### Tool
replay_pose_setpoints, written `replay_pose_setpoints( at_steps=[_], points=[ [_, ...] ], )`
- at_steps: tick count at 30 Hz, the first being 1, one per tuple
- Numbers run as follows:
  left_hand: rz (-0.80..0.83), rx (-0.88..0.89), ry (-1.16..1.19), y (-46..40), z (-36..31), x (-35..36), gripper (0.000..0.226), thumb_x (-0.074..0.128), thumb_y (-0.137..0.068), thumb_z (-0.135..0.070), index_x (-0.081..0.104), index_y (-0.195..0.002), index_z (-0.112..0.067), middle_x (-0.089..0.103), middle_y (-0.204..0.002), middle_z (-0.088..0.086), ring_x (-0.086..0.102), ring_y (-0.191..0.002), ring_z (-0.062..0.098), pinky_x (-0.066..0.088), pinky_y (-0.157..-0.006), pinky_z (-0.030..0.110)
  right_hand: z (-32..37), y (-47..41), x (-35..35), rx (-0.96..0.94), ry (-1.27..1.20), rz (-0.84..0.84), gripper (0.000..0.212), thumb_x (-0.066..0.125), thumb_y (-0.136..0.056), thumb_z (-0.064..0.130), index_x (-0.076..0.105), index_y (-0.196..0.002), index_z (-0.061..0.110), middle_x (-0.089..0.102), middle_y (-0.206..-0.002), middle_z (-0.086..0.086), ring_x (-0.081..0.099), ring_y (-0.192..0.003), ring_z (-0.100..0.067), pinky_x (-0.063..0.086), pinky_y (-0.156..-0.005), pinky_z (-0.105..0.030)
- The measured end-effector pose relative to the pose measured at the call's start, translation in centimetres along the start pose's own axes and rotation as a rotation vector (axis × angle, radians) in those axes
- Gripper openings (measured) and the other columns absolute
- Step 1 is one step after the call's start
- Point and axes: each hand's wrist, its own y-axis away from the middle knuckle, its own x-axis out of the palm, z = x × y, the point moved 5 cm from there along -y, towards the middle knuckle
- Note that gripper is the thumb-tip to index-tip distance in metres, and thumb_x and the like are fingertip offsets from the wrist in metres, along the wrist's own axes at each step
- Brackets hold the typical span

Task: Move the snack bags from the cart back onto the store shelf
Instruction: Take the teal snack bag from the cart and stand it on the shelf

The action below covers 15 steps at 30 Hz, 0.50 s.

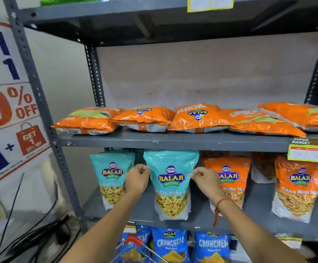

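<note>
Head view, progress: Your left hand (137, 179) and right hand (205, 180) pinch the two side edges of a teal, glossy stand-up snack pouch with a clear lower window (170, 184). You hold it upright at centre frame, its base at the front edge of the grey metal middle shelf (256, 209). It looks placed or nearly so; release is not yet done.

Stock on that shelf: one matching teal pouch (110, 177) left of centre, partly behind your left hand; two orange pouches with clear windows (300, 186) to the right, upright.

Shelf above (173, 142): a row of orange pillow bags (198, 118) lying flat.

Remaining, by judgement: the wire shopping cart with a red handle (135, 245), at bottom centre, shows a yellowish packet inside, so more bags are likely left; the count cannot be told.

Item condition: film smooth and shiny, top seal intact, contents settled in the lower half, pouch standing straight.
</note>
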Motion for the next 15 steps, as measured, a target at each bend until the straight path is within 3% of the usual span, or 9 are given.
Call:
replay_pose_setpoints(
  at_steps=[4, 9, 15],
  points=[
    [-0.036, 0.020, -0.057, -2.6, 1.2, 2.6, 0.016, 0.059, -0.081, -0.024, 0.063, -0.065, -0.020, 0.071, -0.072, 0.005, 0.065, -0.072, 0.027, 0.049, -0.064, 0.034, -2.5, -3.0, 1.1, 0.018, -0.003, -0.019, 0.015, 0.070, -0.081, 0.019, 0.066, -0.066, 0.019, 0.067, -0.069, 0.009, 0.062, -0.070, -0.010, 0.046, -0.062, -0.024],
    [-0.042, 0.020, -0.098, -4.8, 3.4, 4.9, 0.015, 0.060, -0.083, -0.024, 0.070, -0.079, -0.014, 0.075, -0.083, 0.008, 0.067, -0.080, 0.027, 0.055, -0.075, 0.039, -5.5, -5.3, 2.7, 0.027, -0.029, -0.006, 0.024, 0.070, -0.081, 0.017, 0.061, -0.061, 0.027, 0.065, -0.067, 0.013, 0.058, -0.066, -0.005, 0.038, -0.054, -0.014],
    [-0.015, 0.027, -0.067, -5.5, 4.8, 6.6, 0.014, 0.061, -0.083, -0.021, 0.067, -0.070, -0.021, 0.071, -0.072, -0.001, 0.062, -0.069, 0.016, 0.043, -0.059, 0.025, -8.3, -6.4, 4.1, 0.054, -0.093, 0.023, 0.016, 0.067, -0.084, 0.016, 0.065, -0.068, 0.019, 0.067, -0.071, 0.008, 0.064, -0.073, -0.015, 0.044, -0.059, -0.021]
  ],
)
